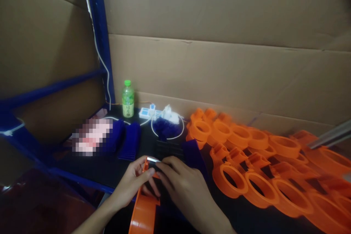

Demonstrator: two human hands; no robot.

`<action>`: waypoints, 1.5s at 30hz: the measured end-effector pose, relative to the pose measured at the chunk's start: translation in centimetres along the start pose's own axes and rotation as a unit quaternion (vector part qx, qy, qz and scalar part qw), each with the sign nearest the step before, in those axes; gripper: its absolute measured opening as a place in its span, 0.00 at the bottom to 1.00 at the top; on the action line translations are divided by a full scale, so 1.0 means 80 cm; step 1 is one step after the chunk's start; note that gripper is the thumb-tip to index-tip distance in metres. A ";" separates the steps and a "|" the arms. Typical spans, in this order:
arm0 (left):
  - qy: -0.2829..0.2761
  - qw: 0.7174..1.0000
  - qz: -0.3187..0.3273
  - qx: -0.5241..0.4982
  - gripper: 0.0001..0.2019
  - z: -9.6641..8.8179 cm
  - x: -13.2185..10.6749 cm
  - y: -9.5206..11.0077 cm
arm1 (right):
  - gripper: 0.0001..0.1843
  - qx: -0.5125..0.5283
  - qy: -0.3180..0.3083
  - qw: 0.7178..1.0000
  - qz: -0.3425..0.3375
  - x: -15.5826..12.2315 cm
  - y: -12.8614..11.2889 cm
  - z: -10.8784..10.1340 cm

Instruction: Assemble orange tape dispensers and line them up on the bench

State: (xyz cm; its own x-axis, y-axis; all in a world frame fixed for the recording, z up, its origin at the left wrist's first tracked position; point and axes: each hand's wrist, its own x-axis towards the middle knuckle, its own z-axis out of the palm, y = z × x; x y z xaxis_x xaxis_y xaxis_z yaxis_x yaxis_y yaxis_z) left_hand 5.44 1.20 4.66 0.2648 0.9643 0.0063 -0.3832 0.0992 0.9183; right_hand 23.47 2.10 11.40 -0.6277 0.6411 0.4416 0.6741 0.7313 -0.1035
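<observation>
In front of me an orange plastic tape dispenser (144, 214) is held upright by my left hand (131, 182), its fingers and thumb closed round the upper part. A silvery serrated blade (153, 159) lies across the dispenser's top end. My right hand (185, 186) is bent over that end from the right, its fingertips closed against the blade. Whether the blade is seated in the dispenser I cannot tell, as the fingers cover part of it. The right thumb is mostly hidden.
Many orange tape dispensers (259, 186) stand in rows at right. Dark blue pieces (129, 140) are stacked at left, beside a blurred pinkish patch (91, 137). Behind are a green-capped bottle (128, 104) and a power strip (145, 112) with white cables. A blue rack post (100, 18) rises at left.
</observation>
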 end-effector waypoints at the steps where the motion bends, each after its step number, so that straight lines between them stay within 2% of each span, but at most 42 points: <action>1: -0.002 1.000 0.001 -0.003 0.16 0.000 0.000 0.000 | 0.11 0.002 0.003 1.000 -0.007 0.000 -0.001 0.001; 6: -0.007 1.000 0.004 0.000 0.16 0.000 0.000 0.001 | 0.11 0.004 0.013 1.000 -0.014 0.002 -0.002 0.007; 19: -0.003 1.000 0.000 0.027 0.20 0.000 0.001 0.002 | 0.13 0.017 -0.044 0.999 -0.020 -0.001 0.004 0.016; 30: -0.002 1.000 -0.002 0.022 0.22 0.001 0.001 0.004 | 0.14 0.039 -0.006 0.999 -0.031 -0.002 -0.002 0.017; 39: 0.002 0.999 -0.007 0.034 0.23 0.002 0.001 0.005 | 0.14 0.103 -0.027 0.994 0.029 -0.002 -0.003 0.027; 45: 0.009 0.999 -0.008 0.037 0.25 0.002 0.002 0.006 | 0.15 0.052 0.000 0.999 -0.011 -0.002 -0.007 0.024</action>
State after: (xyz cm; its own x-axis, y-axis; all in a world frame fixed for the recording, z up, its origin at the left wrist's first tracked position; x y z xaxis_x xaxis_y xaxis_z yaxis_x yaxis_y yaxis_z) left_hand 5.44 1.40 5.13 0.2534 0.9672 -0.0150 -0.3128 0.0967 0.9449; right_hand 22.48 2.04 9.63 -0.6418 0.6241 0.4456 0.6161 0.7656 -0.1849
